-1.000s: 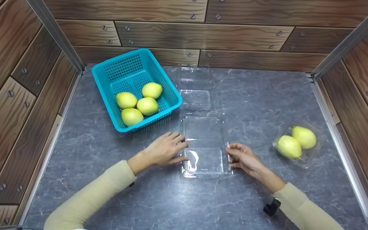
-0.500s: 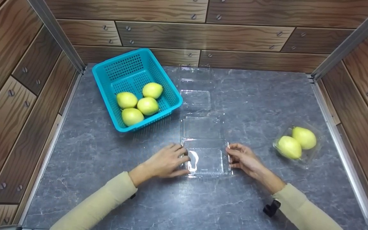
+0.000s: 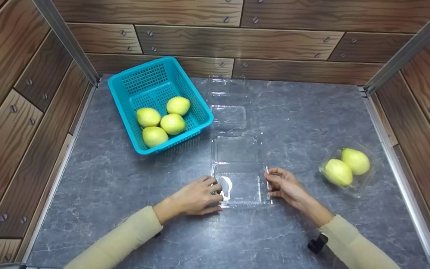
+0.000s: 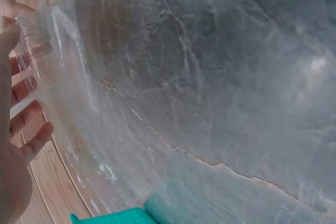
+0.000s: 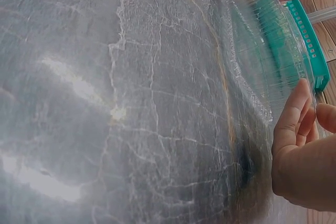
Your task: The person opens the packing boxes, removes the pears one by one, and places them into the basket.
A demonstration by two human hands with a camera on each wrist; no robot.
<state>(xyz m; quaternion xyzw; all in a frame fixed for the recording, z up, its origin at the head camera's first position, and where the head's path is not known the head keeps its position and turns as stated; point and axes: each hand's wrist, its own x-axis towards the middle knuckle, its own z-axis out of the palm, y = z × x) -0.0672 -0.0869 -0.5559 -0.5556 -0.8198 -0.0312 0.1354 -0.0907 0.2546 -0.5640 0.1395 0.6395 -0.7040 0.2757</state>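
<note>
An open clear plastic clamshell container (image 3: 245, 204) lies on the table between the hands, its lid (image 3: 237, 149) folded back away from the person. My right hand (image 3: 287, 186) pinches the right rim, thumb and fingers at the edge; the right wrist view shows this hand (image 5: 302, 145) close up. My left hand (image 3: 200, 198) is at the left rim near the front corner, fingers over the edge and thumb lower down. In the left wrist view, spread fingers (image 4: 39, 140) show beside the clear wall (image 4: 79, 61). Only the grey table shows through the container.
A teal basket (image 3: 125, 125) with several yellow-green pear-like fruits (image 3: 154, 136) stands at back left. Another open clear container (image 3: 230, 116) lies behind the first. At right, a clear container (image 3: 360, 190) holds two such fruits (image 3: 355, 161). Wood-patterned walls (image 3: 237, 43) border the table.
My left hand has moved along the container's left rim toward the person, down to near the front corner. The right hand and the container have stayed in place.
</note>
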